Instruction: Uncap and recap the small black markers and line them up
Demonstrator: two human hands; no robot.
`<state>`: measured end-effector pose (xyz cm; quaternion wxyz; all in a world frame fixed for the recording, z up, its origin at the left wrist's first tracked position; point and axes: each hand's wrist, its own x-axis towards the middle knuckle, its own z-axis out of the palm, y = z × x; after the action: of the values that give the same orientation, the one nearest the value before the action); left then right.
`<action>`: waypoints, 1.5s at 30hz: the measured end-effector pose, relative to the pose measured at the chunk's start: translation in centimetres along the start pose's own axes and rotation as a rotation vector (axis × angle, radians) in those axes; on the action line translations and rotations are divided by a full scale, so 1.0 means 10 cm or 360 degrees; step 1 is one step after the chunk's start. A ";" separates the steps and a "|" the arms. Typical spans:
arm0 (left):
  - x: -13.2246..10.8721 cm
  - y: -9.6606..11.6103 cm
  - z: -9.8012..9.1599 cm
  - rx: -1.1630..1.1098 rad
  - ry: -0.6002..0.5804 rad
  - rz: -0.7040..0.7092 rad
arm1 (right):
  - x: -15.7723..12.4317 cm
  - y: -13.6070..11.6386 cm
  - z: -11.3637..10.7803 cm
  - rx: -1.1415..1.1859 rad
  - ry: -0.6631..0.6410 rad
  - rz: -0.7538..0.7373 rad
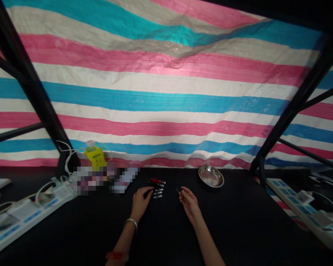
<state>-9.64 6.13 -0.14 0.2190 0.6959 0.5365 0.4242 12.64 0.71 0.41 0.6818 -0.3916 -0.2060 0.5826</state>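
Note:
My left hand (141, 201) rests palm down on the black table (238, 229), fingers curled, its fingertips touching a short row of small dark pen-like items with silver tips (158, 193). A red-and-black one (157, 181) lies just behind that row. My right hand (188, 201) hovers a little to the right, thumb and forefinger pinched on a tiny dark piece (178, 190). A silver bangle circles my left wrist (131, 222).
A round steel bowl (211, 176) sits at the back right. A yellow bottle (94, 155) and white cables stand back left. White power strips lie along the left (22, 218) and right (308, 210) edges. Black frame posts and a striped tarp rise behind.

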 end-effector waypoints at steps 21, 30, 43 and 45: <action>0.00 0.00 -0.04 -0.0120 0.0001 -0.0085 | -0.02 0.04 0.02 -0.0079 -0.0095 -0.0052; -0.02 -0.01 -0.02 -0.0329 0.0133 -0.0185 | -0.05 0.01 0.05 -0.0126 -0.0045 -0.0116; -0.21 0.36 0.15 -0.0499 0.0331 0.0045 | -0.09 0.35 0.48 -0.0100 0.0526 -0.0495; -0.29 0.45 0.23 -0.0355 0.0236 0.0258 | -0.11 0.38 0.48 -0.0098 0.0495 -0.0513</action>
<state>-5.43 2.26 0.98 0.2197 0.6752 0.4427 0.5476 6.44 1.14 0.59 0.7773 -0.4593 -0.1759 0.3923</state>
